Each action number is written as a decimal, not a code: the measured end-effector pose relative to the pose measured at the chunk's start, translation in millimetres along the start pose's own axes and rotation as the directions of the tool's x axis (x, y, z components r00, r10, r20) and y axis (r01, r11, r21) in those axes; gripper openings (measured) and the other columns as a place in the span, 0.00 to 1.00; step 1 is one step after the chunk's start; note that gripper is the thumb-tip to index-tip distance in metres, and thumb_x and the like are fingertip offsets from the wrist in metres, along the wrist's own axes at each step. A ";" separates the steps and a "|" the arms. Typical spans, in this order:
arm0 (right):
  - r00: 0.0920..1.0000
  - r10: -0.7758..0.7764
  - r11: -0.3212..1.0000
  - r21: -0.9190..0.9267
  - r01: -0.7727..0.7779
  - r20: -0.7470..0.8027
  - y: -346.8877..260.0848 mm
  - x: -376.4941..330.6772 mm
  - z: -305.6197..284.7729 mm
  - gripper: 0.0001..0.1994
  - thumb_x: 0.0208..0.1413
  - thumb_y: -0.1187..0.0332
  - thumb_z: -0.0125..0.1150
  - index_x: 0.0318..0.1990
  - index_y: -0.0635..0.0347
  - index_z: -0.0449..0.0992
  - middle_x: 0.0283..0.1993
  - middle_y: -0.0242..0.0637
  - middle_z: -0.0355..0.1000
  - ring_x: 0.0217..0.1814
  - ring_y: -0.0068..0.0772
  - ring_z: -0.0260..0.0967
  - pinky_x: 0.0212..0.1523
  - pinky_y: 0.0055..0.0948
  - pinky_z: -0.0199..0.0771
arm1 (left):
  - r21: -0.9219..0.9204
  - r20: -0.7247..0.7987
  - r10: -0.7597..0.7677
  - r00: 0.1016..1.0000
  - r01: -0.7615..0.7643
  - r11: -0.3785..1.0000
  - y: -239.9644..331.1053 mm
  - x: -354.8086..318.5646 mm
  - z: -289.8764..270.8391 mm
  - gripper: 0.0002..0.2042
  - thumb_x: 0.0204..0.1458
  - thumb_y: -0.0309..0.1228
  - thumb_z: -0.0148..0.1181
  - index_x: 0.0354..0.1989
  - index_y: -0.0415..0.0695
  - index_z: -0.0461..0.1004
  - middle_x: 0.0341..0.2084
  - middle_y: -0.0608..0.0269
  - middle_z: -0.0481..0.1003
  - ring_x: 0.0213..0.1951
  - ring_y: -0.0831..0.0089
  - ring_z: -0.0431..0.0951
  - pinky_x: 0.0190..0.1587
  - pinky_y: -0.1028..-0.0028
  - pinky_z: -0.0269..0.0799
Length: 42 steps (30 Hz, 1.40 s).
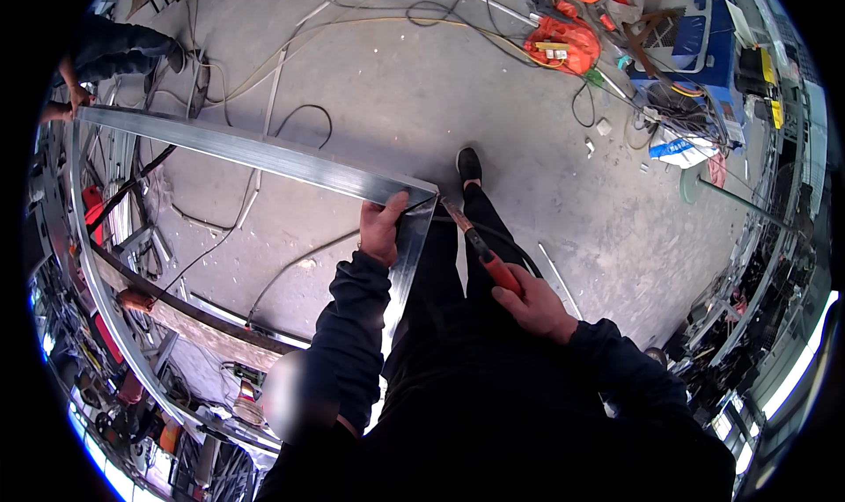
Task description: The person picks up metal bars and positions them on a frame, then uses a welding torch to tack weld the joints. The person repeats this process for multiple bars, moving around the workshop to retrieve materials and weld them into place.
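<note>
My left hand (pixel 381 229) is closed on the corner of a silver metal frame (pixel 264 157), its thumb on top of the profile. In my right hand (pixel 537 307) is a hand tool (pixel 481 249) with a red-orange and black handle and a narrow, brownish metal end. That metal end points at the frame's corner and meets or nearly meets it; contact is hard to tell. One long bar runs from this corner to the far left, another comes back toward my body beneath my left arm. At the far left end, another person's hands (pixel 75 102) hold the frame.
Cables (pixel 308 115) and thin metal strips lie across the concrete floor (pixel 378 88). Orange bags (pixel 568 44) and a blue case (pixel 704 40) stand far right. A wooden beam (pixel 189 322) and cluttered metal pieces are at left; loaded racks (pixel 748 300) line the right.
</note>
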State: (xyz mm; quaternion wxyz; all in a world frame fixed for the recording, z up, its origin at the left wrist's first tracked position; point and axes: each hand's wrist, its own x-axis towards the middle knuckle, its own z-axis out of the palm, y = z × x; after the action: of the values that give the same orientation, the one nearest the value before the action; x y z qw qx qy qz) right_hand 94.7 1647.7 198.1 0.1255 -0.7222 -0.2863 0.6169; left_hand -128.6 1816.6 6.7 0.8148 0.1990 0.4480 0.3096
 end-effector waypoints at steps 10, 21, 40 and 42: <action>0.999 0.036 0.997 0.061 -0.037 0.020 5.8 4.3 1.1 0.26 0.67 0.53 0.60 0.65 0.60 0.70 0.39 0.48 0.78 0.42 0.48 0.79 0.46 0.40 0.75 | 0.126 -0.043 -0.064 0.997 0.069 0.990 13.3 -6.4 13.1 0.25 0.51 0.19 0.74 0.58 0.39 0.73 0.50 0.59 0.80 0.50 0.67 0.80 0.57 0.67 0.75; 0.999 0.017 0.999 0.029 -0.018 0.044 -4.2 7.3 -1.8 0.27 0.67 0.52 0.60 0.65 0.60 0.70 0.41 0.50 0.79 0.44 0.51 0.80 0.47 0.41 0.76 | 0.149 -0.083 -0.047 0.995 0.059 0.987 21.5 -7.3 24.8 0.25 0.49 0.18 0.74 0.56 0.36 0.73 0.47 0.56 0.81 0.47 0.66 0.82 0.54 0.67 0.77; 0.999 -0.037 0.999 0.003 0.037 0.026 -3.0 12.9 3.7 0.28 0.67 0.50 0.60 0.64 0.62 0.70 0.40 0.52 0.79 0.44 0.55 0.80 0.46 0.43 0.77 | 0.151 -0.035 -0.055 0.998 0.060 0.987 22.2 -7.3 24.5 0.20 0.53 0.19 0.70 0.55 0.36 0.76 0.45 0.58 0.81 0.46 0.68 0.81 0.53 0.70 0.76; 0.999 -0.040 0.999 0.004 0.039 0.025 -3.0 12.7 3.5 0.28 0.67 0.49 0.60 0.63 0.62 0.70 0.40 0.51 0.79 0.44 0.54 0.81 0.45 0.42 0.77 | 0.149 -0.049 -0.047 0.998 0.053 0.987 20.9 -6.9 25.0 0.19 0.53 0.19 0.70 0.54 0.36 0.76 0.44 0.58 0.82 0.45 0.68 0.82 0.52 0.69 0.77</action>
State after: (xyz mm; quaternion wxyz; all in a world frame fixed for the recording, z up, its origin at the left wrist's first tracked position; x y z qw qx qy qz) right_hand 91.4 1656.7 188.5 0.1354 -0.7083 -0.3009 0.6241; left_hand -116.9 1825.9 36.5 0.7948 0.2413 0.4931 0.2589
